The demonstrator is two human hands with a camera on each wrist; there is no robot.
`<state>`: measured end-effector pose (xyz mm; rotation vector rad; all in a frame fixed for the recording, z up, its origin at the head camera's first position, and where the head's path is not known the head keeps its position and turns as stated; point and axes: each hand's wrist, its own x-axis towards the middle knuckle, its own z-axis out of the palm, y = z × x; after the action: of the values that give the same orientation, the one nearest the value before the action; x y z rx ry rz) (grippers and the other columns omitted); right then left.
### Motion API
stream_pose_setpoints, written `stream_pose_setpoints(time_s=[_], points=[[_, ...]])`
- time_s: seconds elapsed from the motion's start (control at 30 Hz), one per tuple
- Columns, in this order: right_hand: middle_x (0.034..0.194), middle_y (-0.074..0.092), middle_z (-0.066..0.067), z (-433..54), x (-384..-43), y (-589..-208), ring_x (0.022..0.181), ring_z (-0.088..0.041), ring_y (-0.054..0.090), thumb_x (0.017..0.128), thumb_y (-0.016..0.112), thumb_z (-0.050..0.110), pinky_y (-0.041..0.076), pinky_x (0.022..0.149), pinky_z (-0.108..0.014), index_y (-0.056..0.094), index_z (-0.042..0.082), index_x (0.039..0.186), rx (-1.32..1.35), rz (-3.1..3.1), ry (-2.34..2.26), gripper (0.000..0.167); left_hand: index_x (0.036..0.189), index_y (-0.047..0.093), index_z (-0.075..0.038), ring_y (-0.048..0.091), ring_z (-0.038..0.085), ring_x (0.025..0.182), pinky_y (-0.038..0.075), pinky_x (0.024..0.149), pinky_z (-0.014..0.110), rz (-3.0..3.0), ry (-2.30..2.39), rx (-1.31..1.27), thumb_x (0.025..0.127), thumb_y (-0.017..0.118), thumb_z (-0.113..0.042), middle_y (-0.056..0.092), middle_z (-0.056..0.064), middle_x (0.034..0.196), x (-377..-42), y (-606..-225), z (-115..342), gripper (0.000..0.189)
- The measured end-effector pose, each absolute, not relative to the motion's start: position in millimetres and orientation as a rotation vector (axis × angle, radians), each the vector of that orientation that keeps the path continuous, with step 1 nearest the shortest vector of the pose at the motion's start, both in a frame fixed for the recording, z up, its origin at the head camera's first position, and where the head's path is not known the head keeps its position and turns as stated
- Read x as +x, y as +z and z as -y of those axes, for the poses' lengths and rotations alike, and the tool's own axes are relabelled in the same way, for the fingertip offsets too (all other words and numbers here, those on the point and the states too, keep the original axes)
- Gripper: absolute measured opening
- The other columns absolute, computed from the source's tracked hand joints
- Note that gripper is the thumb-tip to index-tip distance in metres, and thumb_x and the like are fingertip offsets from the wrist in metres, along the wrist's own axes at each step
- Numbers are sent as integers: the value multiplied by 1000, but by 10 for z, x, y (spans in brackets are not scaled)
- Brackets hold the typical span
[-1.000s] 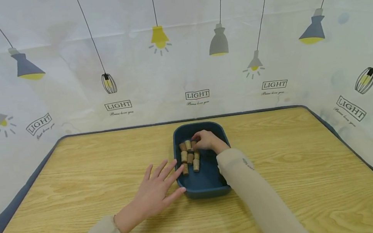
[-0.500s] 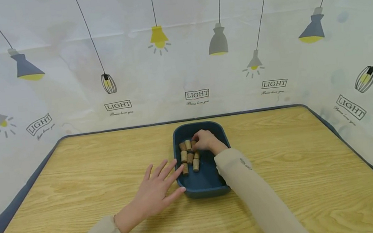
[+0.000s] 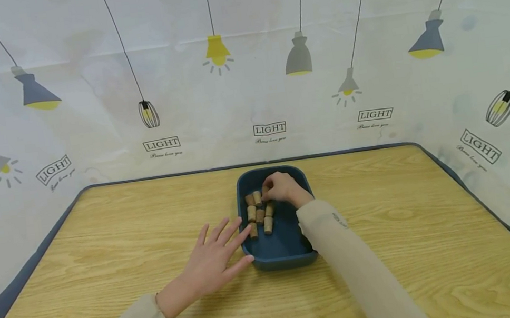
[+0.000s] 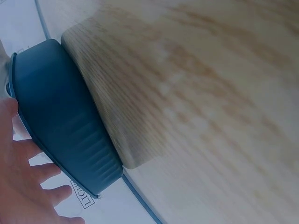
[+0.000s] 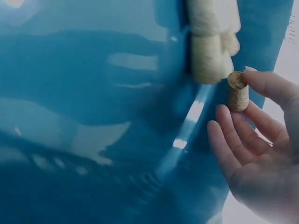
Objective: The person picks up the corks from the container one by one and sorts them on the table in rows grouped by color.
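A deep blue rectangular tray (image 3: 284,256) stands on the wooden table. Several cork stoppers (image 3: 251,213) lie grouped along its left side, some paler than others. My right hand (image 3: 281,187) reaches into the tray's far half. In the right wrist view, its thumb and fingers pinch one cork stopper (image 5: 238,99), apart from the row of blurred stoppers (image 5: 207,59). My left hand (image 3: 211,261) has spread, straight fingers, with its fingertips at the tray's left rim. The left wrist view shows that hand beside the tray's outer wall (image 4: 65,112).
The light wood table (image 3: 126,238) extends to both sides of the tray. Behind it hangs a pale sheet (image 3: 201,107) printed with lamps and lettering, which meets the table's dark far edge.
My right hand has risen slightly toward the tray's far end with a cork stopper in its fingers, showing more of the stopper below it. The left hand has stayed still.
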<state>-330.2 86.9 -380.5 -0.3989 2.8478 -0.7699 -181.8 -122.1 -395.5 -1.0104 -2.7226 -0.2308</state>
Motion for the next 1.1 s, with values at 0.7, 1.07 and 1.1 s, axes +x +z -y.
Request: stream_pose_setpoints(time_s=[0.7, 1.07, 1.1], points=[[111, 57, -14, -1142, -3280, -3208, 100, -26, 53, 81, 64, 17, 41, 84, -36, 56, -1, 117, -789, -2833, -751, 41, 138, 34, -20, 16, 25, 130, 13, 96, 57, 2727, -216, -1019, 89, 31, -57, 27, 5, 141, -1827, -3961, 1223, 62], [112, 55, -16, -1513, -3192, -3132, 93, -25, 56, 81, 63, 16, 44, 79, -35, 52, -2, 119, -851, -2806, -725, 44, 138, 33, -20, 21, 29, 128, 14, 96, 57, 2725, -243, -1022, 89, 31, -56, 27, 6, 141, -1821, -3959, 1227, 61], [112, 55, -16, -1543, -3178, -3130, 92, -25, 56, 81, 63, 16, 44, 79, -35, 53, -2, 119, -856, -2808, -726, 43, 138, 33, -20, 21, 29, 128, 14, 96, 57, 2723, -242, -1022, 89, 31, -56, 27, 6, 141, -1821, -3959, 1227, 61]])
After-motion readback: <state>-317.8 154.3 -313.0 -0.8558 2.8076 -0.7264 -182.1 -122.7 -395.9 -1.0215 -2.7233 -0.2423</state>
